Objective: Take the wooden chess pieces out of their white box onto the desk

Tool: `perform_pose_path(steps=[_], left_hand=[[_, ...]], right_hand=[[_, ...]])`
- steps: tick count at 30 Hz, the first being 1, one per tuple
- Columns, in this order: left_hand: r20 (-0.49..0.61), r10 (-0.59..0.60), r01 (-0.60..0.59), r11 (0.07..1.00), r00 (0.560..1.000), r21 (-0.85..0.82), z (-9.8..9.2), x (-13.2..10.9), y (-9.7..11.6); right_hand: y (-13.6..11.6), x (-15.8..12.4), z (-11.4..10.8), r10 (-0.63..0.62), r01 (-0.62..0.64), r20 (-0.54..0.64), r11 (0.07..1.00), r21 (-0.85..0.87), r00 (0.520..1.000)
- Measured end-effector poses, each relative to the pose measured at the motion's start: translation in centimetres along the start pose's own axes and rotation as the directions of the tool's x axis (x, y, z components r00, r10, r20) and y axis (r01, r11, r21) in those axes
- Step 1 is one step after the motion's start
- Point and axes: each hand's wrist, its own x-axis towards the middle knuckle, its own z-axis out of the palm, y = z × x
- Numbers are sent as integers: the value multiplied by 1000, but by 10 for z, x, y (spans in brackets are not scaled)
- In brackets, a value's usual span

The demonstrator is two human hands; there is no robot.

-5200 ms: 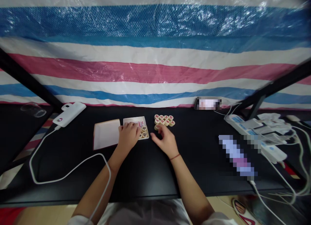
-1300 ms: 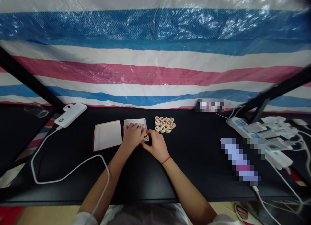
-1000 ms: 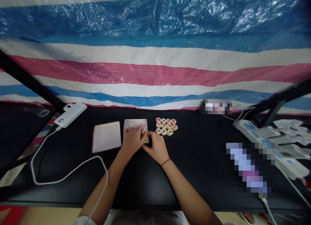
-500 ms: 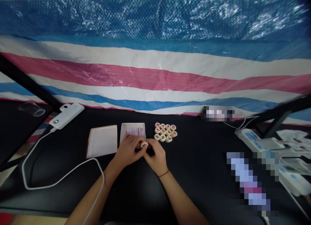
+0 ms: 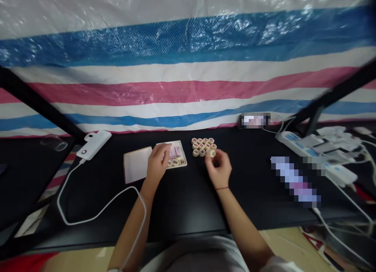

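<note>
While pinching a round cream piece point(image 5: 212, 153) between thumb and fingertips, the right hand point(image 5: 220, 171) poised at the near right corner of the grouped pieces point(image 5: 201, 146). Cannot tell whether resting on the tabletop point(image 5: 188, 201) or lifted just off. In that group, two far rows of four with red characters, then a nearer row with dark ones (partly covered by the pinched piece). Around the right wrist, a thin red band point(image 5: 222, 188). Over the left side of the white tray point(image 5: 185, 165), the left hand point(image 5: 158, 162), fingers loosely bent and side by side; cannot tell whether gripping the wall beneath. Inside the tray, along the near side, a few dark-lettered pieces point(image 5: 175, 162), with a pink-printed sheet point(image 5: 176, 151) beyond. Left of the tray, partly behind the left hand, a shallow open lid point(image 5: 136, 165). Farther left, a white device point(image 5: 95, 143) with a cable point(image 5: 96, 218) looping across the left forearm. Off to the right, a pixelated flat device point(image 5: 295, 182) near a white power strip point(image 5: 346, 178). At the back, a striped sheet point(image 5: 188, 92).
</note>
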Motion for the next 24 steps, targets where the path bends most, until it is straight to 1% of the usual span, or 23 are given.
perform_pose_path(steps=[1, 2, 4, 6, 8, 10, 11, 13, 15, 16, 17, 18, 19, 20, 22, 24], left_hand=[[-53, -20, 20, 1000, 998, -5, -1, 0, -2], [-79, -38, 37, 999, 996, -13, -1, -1, -4], [-100, -62, 59, 998, 993, -32, -1, -2, -7], [-87, -60, 55, 997, 994, -58, -1, -3, -6], [-53, -35, 30, 996, 998, -82, -1, -3, -2], [-8, 2, -2, 995, 1000, -97, 0, -3, 5], [19, 20, -18, 995, 1000, -101, 0, -4, 9], [78, 57, -49, 993, 995, -109, 3, -6, 15], [136, 94, -78, 990, 986, -118, 7, -10, 20], [162, 116, -97, 988, 980, -121, 9, -13, 23], [189, 133, -112, 987, 973, -119, 12, -16, 24], [221, 150, -127, 985, 964, -116, 15, -18, 26], [258, 164, -139, 984, 952, -110, 18, -21, 27], [289, 171, -146, 984, 942, -106, 20, -23, 28], [338, 174, -151, 984, 925, -94, 25, -27, 31], [375, 178, -159, 984, 910, -81, 26, -28, 33]], right_hand=[[9, 0, -4, 75, -77, -79, 997, -24, 994], [17, 0, -8, 125, -133, -117, 989, -64, 985], [32, 0, -13, 150, -169, -113, 969, -179, 982], [41, 1, -15, 132, -144, -59, 941, -307, 989], [43, 3, -15, 138, -124, 1, 896, -425, 990], [41, 4, -14, 169, -129, 38, 862, -490, 985], [38, 4, -14, 173, -130, 45, 865, -484, 984], [29, 1, -13, 135, -112, 33, 916, -385, 990], [15, -7, -11, 59, -48, 46, 979, -197, 997], [6, -13, -10, 17, -10, 76, 996, -94, 997], [-3, -19, -8, -30, 30, 150, 1000, -3, 988], [-12, -25, -5, -89, 75, 228, 995, 68, 970], [-21, -31, -1, -125, 97, 278, 989, 114, 952], [-29, -36, 2, -132, 93, 292, 986, 142, 947], [-40, -43, 7, -94, 48, 284, 985, 166, 954], [-42, -45, 8, -48, -2, 279, 985, 175, 959]])
